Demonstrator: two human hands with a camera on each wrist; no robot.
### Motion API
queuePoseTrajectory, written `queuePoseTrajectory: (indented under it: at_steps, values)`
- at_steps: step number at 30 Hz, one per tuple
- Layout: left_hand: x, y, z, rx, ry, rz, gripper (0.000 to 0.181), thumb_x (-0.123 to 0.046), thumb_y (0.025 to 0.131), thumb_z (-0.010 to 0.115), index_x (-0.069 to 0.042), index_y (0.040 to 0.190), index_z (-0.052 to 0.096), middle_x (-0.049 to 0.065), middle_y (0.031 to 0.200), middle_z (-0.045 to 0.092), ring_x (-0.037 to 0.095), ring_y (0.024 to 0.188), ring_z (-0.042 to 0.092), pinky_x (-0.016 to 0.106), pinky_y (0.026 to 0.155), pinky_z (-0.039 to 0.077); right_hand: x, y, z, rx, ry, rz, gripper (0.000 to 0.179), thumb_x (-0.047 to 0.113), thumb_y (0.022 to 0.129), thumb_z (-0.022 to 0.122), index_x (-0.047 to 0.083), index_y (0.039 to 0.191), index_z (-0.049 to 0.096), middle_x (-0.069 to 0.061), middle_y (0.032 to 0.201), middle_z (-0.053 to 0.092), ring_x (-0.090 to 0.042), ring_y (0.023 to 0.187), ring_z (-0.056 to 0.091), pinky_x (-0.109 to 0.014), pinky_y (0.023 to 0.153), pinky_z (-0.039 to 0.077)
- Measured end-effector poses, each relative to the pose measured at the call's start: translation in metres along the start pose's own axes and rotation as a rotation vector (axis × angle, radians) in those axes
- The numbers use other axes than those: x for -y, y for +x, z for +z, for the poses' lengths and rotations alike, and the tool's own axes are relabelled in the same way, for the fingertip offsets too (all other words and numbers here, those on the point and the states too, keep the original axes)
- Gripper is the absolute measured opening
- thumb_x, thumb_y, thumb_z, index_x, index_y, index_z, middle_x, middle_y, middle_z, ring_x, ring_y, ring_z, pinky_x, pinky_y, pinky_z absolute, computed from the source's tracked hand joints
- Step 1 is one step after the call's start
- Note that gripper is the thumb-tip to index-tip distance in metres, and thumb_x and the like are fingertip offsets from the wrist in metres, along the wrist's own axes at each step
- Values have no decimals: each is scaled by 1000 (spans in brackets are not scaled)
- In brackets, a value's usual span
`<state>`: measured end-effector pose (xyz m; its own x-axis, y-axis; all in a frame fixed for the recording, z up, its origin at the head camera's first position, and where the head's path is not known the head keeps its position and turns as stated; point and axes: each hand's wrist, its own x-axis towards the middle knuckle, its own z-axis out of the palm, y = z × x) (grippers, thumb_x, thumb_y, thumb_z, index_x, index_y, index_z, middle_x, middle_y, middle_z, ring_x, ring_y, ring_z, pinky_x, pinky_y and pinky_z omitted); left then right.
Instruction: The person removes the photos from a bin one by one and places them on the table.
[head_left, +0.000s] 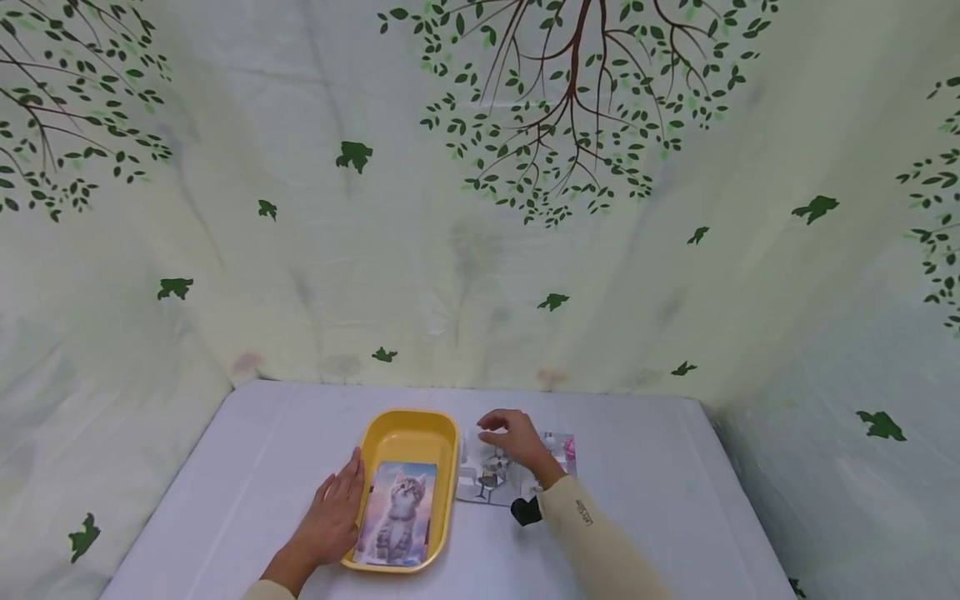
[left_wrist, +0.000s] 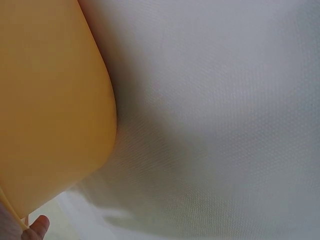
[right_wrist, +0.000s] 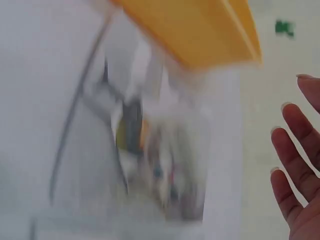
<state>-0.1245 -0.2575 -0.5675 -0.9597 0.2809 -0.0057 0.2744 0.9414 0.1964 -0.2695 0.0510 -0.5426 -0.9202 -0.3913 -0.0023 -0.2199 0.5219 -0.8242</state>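
Note:
A yellow tray (head_left: 408, 429) stands on the white table, and a picture card of a grey kitten (head_left: 401, 517) lies in its near half. My left hand (head_left: 333, 508) rests along the tray's left side with straight fingers. In the left wrist view, the tray's outer wall (left_wrist: 55, 110) fills the left, with a fingertip (left_wrist: 40, 227) at the bottom corner. To the tray's right lies a grey printed sheet (head_left: 480, 487), blurred in the right wrist view. Over this sheet is my right hand (head_left: 517, 437), its fingers (right_wrist: 300, 170) loosely bent with nothing between them.
A black heart-shaped piece (head_left: 527, 511) shows beside the right sleeve (head_left: 592, 533), near the sheet's front edge. The white-covered table (head_left: 645, 467) reaches back to a pale curtain (head_left: 450, 275) printed with branches and green leaves. Similar cloth hangs on both sides.

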Motion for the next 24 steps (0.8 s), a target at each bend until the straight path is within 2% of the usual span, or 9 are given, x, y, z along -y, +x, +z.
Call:
queuePoseTrajectory:
  at_steps: [5, 10, 18, 24]
  values:
    - [0, 1, -1, 15, -5, -3, 76, -5, 77, 52, 17, 144, 22, 28, 156, 10, 42, 140, 24, 58, 110, 21, 28, -4, 36, 76, 11, -63, 22, 14, 87, 69, 7, 108, 71, 2, 100, 68, -21, 98, 61, -40, 90, 52]
    - [1, 0, 0, 25, -2, -3, 76, -6, 78, 51, 17, 144, 21, 28, 156, 10, 42, 140, 24, 58, 110, 21, 43, -4, 65, 123, 10, -109, 22, 12, 88, 68, 5, 109, 70, 2, 102, 68, -17, 99, 60, -36, 91, 51]
    - [1, 1, 4, -21, -7, 7, 78, -6, 76, 55, 16, 144, 24, 28, 155, 13, 41, 139, 26, 57, 109, 23, 57, 3, 96, 182, -62, -96, 23, 11, 87, 68, 4, 109, 70, -1, 103, 68, -18, 99, 61, -31, 89, 50]
    - [4, 1, 6, -43, 3, 8, 78, -6, 75, 55, 16, 143, 25, 27, 155, 15, 41, 139, 27, 57, 109, 23, 64, 10, 115, 145, -73, -64, 24, 7, 83, 71, 1, 107, 70, -5, 99, 69, -20, 97, 63, -28, 84, 52]
